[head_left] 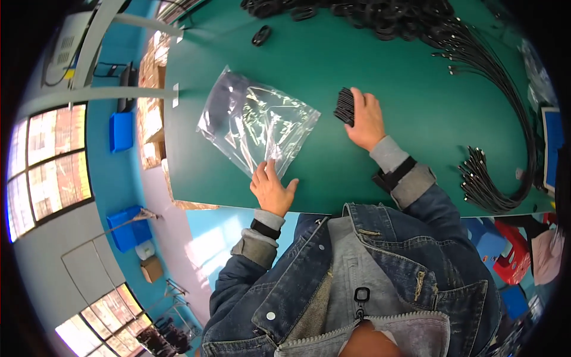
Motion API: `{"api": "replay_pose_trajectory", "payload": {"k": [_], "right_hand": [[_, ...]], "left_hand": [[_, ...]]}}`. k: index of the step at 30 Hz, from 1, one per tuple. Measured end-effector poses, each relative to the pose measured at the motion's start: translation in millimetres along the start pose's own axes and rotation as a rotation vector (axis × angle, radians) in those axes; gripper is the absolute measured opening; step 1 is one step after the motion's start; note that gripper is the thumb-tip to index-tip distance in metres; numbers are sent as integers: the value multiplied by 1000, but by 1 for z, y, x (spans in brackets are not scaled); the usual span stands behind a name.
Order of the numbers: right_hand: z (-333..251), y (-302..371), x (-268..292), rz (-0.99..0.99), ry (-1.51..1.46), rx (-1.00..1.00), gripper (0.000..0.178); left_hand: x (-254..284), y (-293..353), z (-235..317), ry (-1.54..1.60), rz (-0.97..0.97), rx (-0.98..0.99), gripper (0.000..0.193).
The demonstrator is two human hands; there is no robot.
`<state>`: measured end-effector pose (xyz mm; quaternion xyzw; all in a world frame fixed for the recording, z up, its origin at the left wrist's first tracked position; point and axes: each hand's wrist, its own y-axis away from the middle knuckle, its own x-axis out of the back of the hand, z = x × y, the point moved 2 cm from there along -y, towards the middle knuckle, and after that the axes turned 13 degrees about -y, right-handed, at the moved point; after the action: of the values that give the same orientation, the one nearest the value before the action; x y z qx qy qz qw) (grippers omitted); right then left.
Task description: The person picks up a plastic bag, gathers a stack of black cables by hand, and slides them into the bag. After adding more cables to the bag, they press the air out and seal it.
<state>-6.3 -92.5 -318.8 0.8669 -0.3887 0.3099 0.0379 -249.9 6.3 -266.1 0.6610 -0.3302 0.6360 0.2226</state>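
"Across the broad green worktop, what do the two bare hands have?"

"The right hand is curled round a small, dark, ribbed bundle of short black lengths, thumb on the near side, fingers bent over the far side. Most of the bundle sticks out to the hand's left."

"Cable, would you say?"

"Perhaps; it is too small in this view to be sure."

"And the left hand?"

"Its fingers are loosely spread, thumb held well out, fingertips touching the near end of a clear, shiny plastic bag. Whether they pinch the film, I cannot tell."

"How does the bag lie?"

"Flat and slanted on the left part of the worktop, apart from the bundle."

"What else is about?"

"Beyond the bag lies a single small black oval coil. Along the far side sits a heap of black coils, and at the right a long sheaf of thin black cables with pale tips bows round toward the near edge."

"And off the worktop?"

"A blue plastic bin at the left, before a turquoise wall."
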Motion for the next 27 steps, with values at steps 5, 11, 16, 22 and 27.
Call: {"api": "replay_pose_trajectory", "payload": {"k": [5,11,16,22,27], "right_hand": [[-14,17,-3,-214,-1008,-537,78],[-81,58,-35,-675,-1225,-636,78],[-116,52,-86,-577,-384,-19,82],[-129,9,-136,-357,-324,173,86],[-142,-8,-180,-645,-607,88,84]], "left_hand": [[-35,28,-42,40,-70,139,37],[-43,27,-64,267,104,138,16],[-18,11,-67,502,280,61,13],[-8,-1,-74,488,408,-140,18],[-9,-8,-76,551,471,-241,22]]}}
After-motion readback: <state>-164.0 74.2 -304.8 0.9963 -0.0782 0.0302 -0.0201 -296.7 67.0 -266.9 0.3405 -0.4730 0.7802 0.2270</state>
